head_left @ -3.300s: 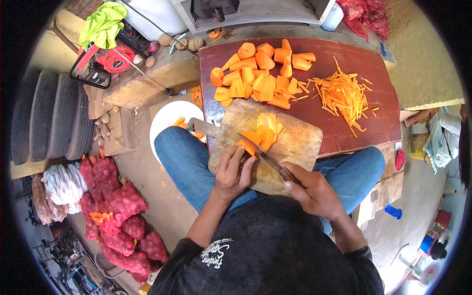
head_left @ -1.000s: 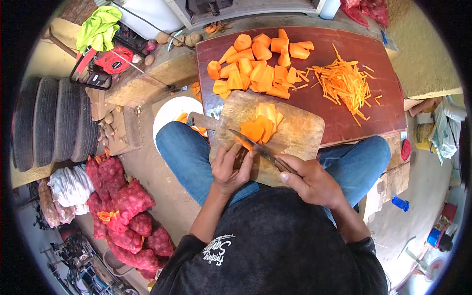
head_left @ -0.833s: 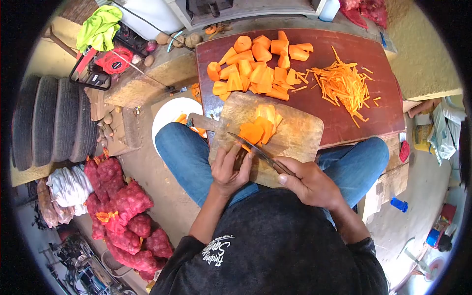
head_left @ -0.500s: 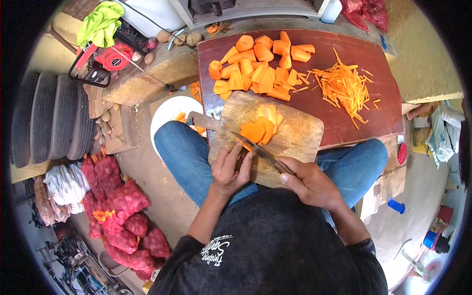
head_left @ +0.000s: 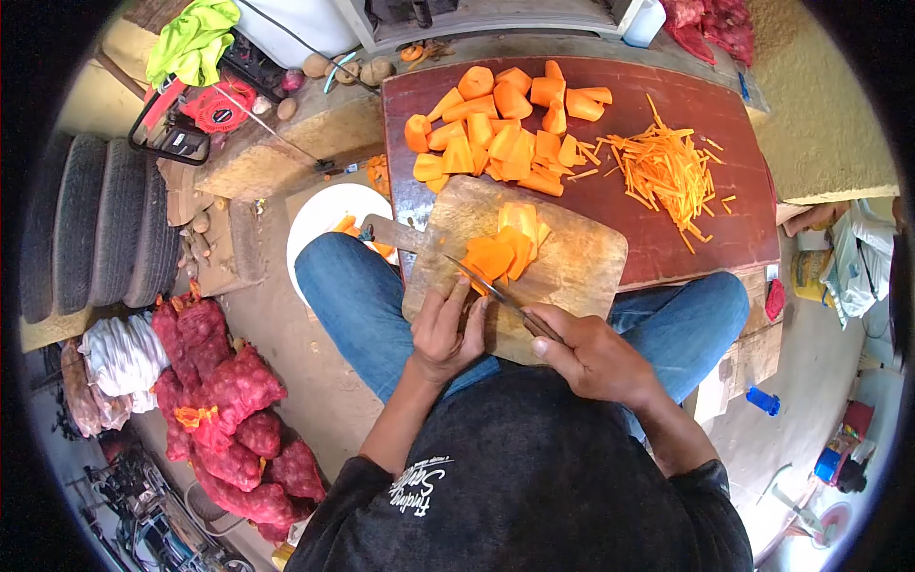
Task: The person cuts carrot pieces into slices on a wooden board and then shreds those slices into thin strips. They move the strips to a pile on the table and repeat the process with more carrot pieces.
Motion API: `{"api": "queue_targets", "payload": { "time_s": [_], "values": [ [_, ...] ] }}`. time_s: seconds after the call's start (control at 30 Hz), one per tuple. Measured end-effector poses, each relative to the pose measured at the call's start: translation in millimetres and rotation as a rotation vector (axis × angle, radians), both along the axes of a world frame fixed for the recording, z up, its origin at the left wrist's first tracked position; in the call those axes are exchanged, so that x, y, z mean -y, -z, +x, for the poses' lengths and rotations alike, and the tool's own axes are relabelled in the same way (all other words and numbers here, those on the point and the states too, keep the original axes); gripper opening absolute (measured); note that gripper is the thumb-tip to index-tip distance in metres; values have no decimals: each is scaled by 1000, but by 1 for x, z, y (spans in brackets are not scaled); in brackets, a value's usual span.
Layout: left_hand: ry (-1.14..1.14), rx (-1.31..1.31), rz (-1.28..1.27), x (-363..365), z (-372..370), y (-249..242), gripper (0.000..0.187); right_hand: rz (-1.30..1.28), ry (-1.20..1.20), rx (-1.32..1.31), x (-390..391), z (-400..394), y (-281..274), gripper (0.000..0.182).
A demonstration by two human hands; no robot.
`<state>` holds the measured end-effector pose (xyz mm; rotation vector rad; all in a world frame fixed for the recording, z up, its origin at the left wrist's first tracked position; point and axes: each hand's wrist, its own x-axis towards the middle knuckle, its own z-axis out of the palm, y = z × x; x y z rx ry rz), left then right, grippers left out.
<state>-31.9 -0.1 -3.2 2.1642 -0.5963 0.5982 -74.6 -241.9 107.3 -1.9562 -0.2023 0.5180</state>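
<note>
Right hand [head_left: 596, 357] grips a knife [head_left: 491, 291] by its handle, the blade angled up and left across the wooden cutting board [head_left: 572, 262]. Left hand [head_left: 446, 329] is curled, fingertips pressing a small carrot piece [head_left: 474, 279] against the board right beside the blade, likely to steady it for the cut. The dark red surface [head_left: 667, 229] is the largest thing in view and carries everything. The board rests on its near edge, over the person's lap, with its handle sticking out to the left. On the board just beyond the knife lies a stack of flat carrot slices [head_left: 505, 243]. Farther back on the surface, a pile of carrot chunks [head_left: 500, 129] sits at the left and a heap of thin carrot strips [head_left: 667, 172] at the right, well apart from the hands. Bare board lies to the right of the slices; bare surface lies between board and strips.
</note>
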Motion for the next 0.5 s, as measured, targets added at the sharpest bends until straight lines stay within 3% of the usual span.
{"api": "queue_targets", "payload": {
  "time_s": [0.5],
  "values": [
    [-17,-9,-24,1,-1,-2,38,-58,-33,-75,-20,19,3,44]
  ]
}}
